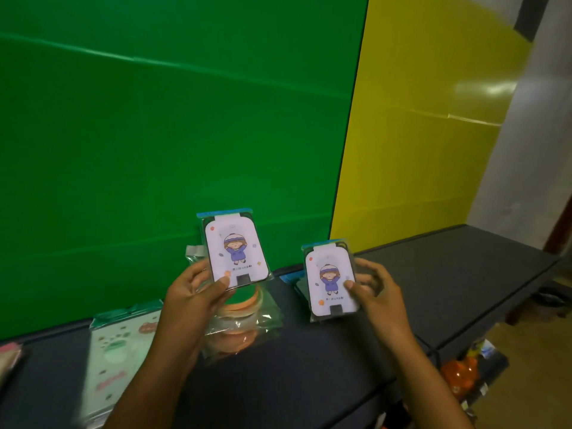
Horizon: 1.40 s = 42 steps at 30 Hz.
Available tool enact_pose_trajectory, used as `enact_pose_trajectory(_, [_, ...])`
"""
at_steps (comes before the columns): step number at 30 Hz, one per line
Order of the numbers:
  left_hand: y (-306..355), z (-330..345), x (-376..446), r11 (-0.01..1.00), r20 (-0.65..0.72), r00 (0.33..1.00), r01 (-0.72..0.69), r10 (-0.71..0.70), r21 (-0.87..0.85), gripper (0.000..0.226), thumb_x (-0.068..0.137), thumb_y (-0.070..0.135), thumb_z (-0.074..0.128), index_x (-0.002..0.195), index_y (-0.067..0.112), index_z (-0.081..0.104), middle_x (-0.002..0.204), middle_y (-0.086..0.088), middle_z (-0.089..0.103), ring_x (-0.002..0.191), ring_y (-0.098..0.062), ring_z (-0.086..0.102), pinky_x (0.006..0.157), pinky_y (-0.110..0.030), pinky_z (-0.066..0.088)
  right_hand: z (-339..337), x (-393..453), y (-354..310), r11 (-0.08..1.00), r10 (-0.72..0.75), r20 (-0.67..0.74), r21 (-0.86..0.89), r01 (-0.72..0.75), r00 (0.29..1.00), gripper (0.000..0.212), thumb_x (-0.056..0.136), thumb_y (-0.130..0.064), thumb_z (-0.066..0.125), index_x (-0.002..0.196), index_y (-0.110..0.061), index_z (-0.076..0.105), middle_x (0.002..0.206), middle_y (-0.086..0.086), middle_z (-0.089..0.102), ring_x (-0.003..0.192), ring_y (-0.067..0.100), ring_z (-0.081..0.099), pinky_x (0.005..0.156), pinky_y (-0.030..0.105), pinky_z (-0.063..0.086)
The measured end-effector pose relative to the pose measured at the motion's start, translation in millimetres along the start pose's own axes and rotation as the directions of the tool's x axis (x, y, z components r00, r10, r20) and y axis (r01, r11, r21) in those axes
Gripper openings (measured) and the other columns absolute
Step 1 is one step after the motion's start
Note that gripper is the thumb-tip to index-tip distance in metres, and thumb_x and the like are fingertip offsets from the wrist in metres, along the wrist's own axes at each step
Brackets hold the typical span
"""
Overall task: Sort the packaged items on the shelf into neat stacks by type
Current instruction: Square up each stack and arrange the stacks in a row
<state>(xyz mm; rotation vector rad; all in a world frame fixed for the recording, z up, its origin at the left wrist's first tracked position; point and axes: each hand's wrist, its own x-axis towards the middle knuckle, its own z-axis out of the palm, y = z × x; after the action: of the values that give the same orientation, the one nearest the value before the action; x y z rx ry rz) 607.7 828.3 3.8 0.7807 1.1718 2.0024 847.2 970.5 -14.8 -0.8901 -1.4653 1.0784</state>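
My left hand (195,294) holds up a clear-wrapped white card pack (235,247) printed with a cartoon child in blue. My right hand (376,287) grips a second matching pack (329,281), held a little lower and to the right. Under the left pack lies a stack of orange round items in clear bags (243,320) on the dark shelf top (309,366). A pale green-and-white flat package (117,354) lies to the left. Another clear packet edge (195,253) shows behind my left fingers.
A green backdrop (154,134) rises directly behind the shelf, with a yellow panel (418,134) to its right. A pink-edged package (9,357) sits at the far left. Orange goods (458,376) sit on a lower level at the right. The shelf top extends rightward (464,274).
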Motion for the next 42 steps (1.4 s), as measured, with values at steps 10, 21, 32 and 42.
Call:
enact_pose_trajectory(10, [-35, 46, -3, 0.994, -0.150, 0.987, -0.049, 0.063, 0.093, 0.049, 0.083, -0.005, 0.063, 0.123, 0.020, 0.052, 0.107, -0.004, 0.072, 0.086, -0.024, 0.073, 0.063, -0.032, 0.059, -27, 59, 41, 0.997, 0.067, 0.200, -0.057, -0.057, 0.978, 0.015, 0.090, 0.006, 0.057, 0.102, 0.000, 0.063, 0.088, -0.002, 0.070, 0.075, 0.005, 0.071, 0.056, 0.022, 0.058])
enact_pose_trajectory(21, [-44, 53, -6, 0.976, -0.238, 0.958, -0.119, 0.162, 0.185, 0.034, 0.083, -0.005, 0.063, 0.112, 0.013, 0.058, 0.105, -0.008, 0.072, 0.088, -0.025, 0.072, 0.064, -0.028, 0.059, -9, 102, 98, 0.921, 0.103, 0.316, -0.389, 0.030, 0.943, 0.013, 0.092, -0.010, 0.060, 0.090, -0.020, 0.069, 0.083, -0.002, 0.069, 0.074, 0.012, 0.068, 0.055, 0.038, 0.060])
enact_pose_trajectory(32, [-58, 89, 6, 0.946, -0.176, 0.970, -0.109, 0.168, 0.306, 0.030, 0.084, -0.004, 0.065, 0.106, 0.016, 0.064, 0.110, -0.008, 0.071, 0.092, -0.021, 0.072, 0.074, -0.030, 0.058, -19, 111, 100, 0.683, 0.031, 0.503, -0.642, 0.349, 0.864, 0.014, 0.093, -0.025, 0.060, 0.093, -0.038, 0.061, 0.110, -0.002, 0.048, 0.109, 0.014, 0.048, 0.082, 0.015, 0.041])
enact_pose_trajectory(42, [-88, 127, 14, 0.899, -0.079, 0.996, -0.009, 0.049, 0.439, 0.033, 0.088, -0.003, 0.060, 0.116, 0.013, 0.059, 0.107, -0.004, 0.070, 0.087, -0.003, 0.070, 0.065, -0.013, 0.053, -58, 122, 90, 0.557, -0.005, 0.500, -0.718, 0.418, 0.866, 0.037, 0.094, -0.038, 0.056, 0.128, -0.025, 0.051, 0.124, -0.002, 0.052, 0.112, 0.015, 0.054, 0.090, 0.030, 0.048])
